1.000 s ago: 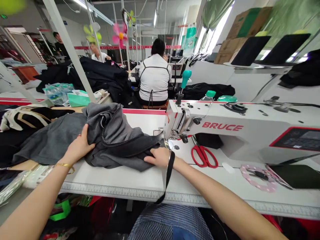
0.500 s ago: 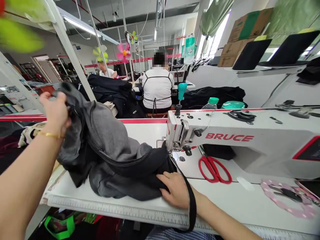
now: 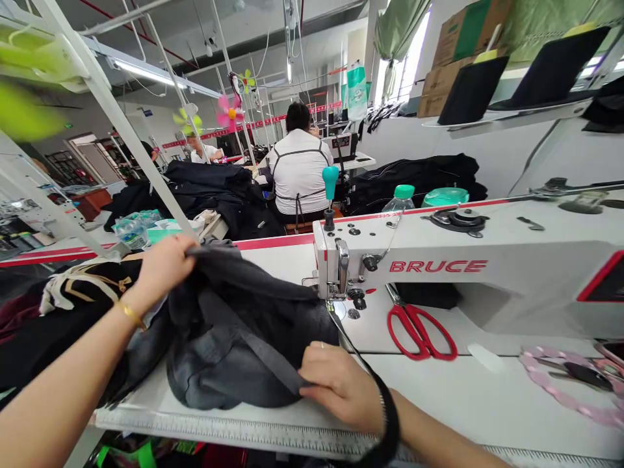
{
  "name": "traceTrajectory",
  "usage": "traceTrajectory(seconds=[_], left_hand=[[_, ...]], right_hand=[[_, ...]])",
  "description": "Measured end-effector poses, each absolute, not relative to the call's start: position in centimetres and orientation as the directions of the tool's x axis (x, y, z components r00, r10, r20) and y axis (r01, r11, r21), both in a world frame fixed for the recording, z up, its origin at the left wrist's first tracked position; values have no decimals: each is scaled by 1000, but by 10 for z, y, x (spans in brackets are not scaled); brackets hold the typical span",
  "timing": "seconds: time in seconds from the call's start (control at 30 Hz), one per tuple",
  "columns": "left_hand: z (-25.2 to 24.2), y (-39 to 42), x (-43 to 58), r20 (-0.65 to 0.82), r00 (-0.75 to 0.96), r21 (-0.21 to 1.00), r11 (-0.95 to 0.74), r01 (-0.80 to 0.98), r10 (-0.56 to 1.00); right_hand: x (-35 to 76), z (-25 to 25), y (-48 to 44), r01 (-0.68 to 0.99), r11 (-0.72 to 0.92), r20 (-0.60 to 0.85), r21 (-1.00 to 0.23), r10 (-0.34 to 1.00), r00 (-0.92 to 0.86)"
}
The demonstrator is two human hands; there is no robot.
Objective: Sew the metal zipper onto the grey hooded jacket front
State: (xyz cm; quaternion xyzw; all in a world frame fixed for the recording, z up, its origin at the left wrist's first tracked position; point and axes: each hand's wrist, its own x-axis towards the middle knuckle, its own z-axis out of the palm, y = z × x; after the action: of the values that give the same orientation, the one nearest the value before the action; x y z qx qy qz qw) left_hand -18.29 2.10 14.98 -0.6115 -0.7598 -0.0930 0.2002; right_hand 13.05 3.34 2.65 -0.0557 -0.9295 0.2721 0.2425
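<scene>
A dark grey garment (image 3: 219, 357) lies bunched on the white machine table, left of the sewing machine (image 3: 439, 266). My left hand (image 3: 168, 263) grips its upper edge at the far side, fingers closed on the fabric. Closer to me, my right hand (image 3: 341, 387) pinches a grey edge of the same garment. From under the needle area a black zipper tape (image 3: 390, 416) runs down and loops over my right wrist. The garment's right end sits by the presser foot (image 3: 335, 299); whether it lies under the foot, I cannot tell.
Red-handled scissors (image 3: 422, 331) lie on the machine bed. A pink beaded ring (image 3: 560, 390) is at the right. A ruler strip (image 3: 219, 432) lines the front edge. More cloth (image 3: 73, 318) is piled left. Ahead sits a person in white (image 3: 299, 169).
My left hand has come rightward and down, folding the garment over. My right hand, formerly flat on the cloth, now pinches its edge. The camera view has shifted slightly.
</scene>
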Motion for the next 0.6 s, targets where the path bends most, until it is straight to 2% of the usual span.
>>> traceTrajectory(seconds=[0.1,0.2,0.27,0.37,0.4,0.47,0.53,0.6], left_hand=[[181,72,-170,527,-146,-84,221,972,837],[162,87,-126,489,-12,-67,52,996,872],[129,68,-93,394,140,-62,-125,990,908],[78,16,-70,61,398,-24,-397,917,915],[65,-1,-73,4,352,-26,-352,936,936],[44,-26,-95,19,180,-88,-178,980,983],[30,-38,-131,88,19,-171,-4,985,996],[16,-37,-170,165,-85,-136,108,985,983]], right_hand=[[154,21,25,-130,698,440,-704,285,-851],[171,-7,19,-15,599,347,-801,442,-827],[178,-25,17,67,568,306,-820,535,-788],[181,-35,17,74,532,306,-843,589,-748],[181,-35,17,57,522,315,-851,595,-739],[181,-31,17,20,525,347,-851,591,-728],[181,-29,17,16,557,370,-830,572,-732],[183,-29,17,50,598,354,-800,536,-767]])
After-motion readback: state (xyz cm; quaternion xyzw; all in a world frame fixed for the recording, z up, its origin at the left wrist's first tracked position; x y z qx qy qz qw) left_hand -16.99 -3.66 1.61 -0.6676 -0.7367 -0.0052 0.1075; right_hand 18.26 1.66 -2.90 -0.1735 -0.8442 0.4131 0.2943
